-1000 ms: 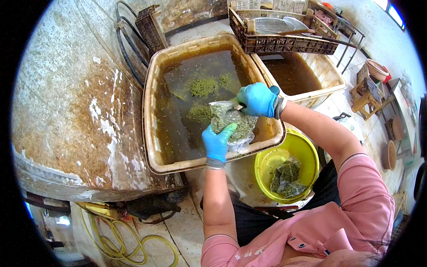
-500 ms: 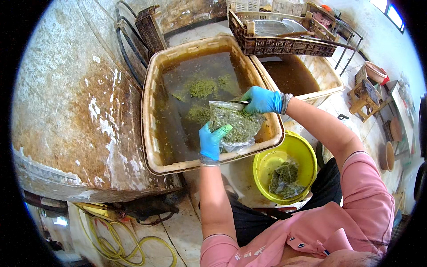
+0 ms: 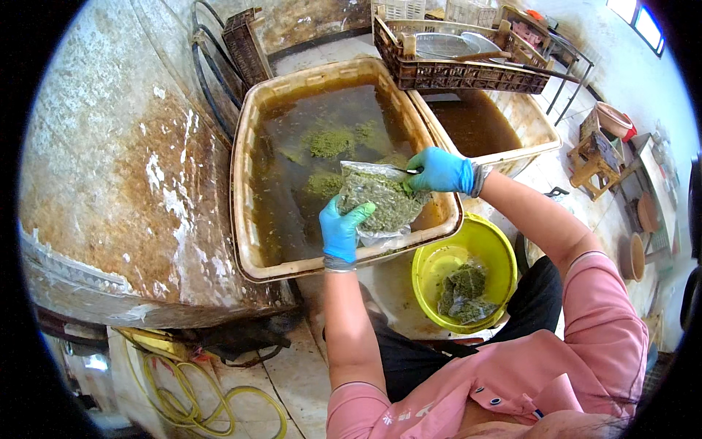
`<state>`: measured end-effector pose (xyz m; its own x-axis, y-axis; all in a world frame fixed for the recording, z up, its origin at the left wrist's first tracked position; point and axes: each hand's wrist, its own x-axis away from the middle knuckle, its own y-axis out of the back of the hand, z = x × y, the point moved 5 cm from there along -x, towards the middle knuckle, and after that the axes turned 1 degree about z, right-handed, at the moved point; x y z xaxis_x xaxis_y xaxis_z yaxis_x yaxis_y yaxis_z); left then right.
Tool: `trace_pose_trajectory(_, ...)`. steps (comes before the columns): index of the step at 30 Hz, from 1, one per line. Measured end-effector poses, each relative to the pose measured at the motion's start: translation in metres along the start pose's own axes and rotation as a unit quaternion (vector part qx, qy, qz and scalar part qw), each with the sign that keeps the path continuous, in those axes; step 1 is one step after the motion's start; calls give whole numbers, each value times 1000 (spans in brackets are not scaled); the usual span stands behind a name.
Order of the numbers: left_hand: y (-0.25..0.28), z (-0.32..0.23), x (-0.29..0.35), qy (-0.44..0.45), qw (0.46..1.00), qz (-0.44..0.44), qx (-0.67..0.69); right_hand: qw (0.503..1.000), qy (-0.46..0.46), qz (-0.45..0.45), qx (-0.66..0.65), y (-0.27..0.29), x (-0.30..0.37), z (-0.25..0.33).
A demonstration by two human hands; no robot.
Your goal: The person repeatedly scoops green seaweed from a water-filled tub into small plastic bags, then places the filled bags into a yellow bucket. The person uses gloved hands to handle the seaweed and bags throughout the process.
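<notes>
In blue gloves, I hold a clear plastic bag packed with chopped green plant matter over the near right corner of a tub. My left hand pinches the bag's lower left side, thumb on top. At its upper right edge, my right hand is closed round a thin dark tool; its kind is mostly hidden in the fist. Below the bag, the big off-white tub contains brownish water with clumps of green weed floating in it.
A yellow-green basin with more bagged green matter stands by my knees. Behind the tub are a second tub of brown water and a brown crate holding a round sieve. A yellow hose lies at lower left.
My right hand has shifted slightly to the right along the bag's upper edge with the dark tool. My left hand and the bag have moved slightly left.
</notes>
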<state>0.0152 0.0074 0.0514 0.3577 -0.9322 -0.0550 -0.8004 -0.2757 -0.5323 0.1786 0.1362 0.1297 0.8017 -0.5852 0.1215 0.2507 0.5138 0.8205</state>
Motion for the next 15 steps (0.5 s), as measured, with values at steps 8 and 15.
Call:
trace_pose_trajectory(8, -11, -2, 6, -30, 998, -3, -62, 996, 29, 4, 81, 2, -5, -6)
trace_pose_trajectory(15, -15, -16, 13, 0, 992, 52, 116, 980, -26, 45, -189, 13, -2, -8)
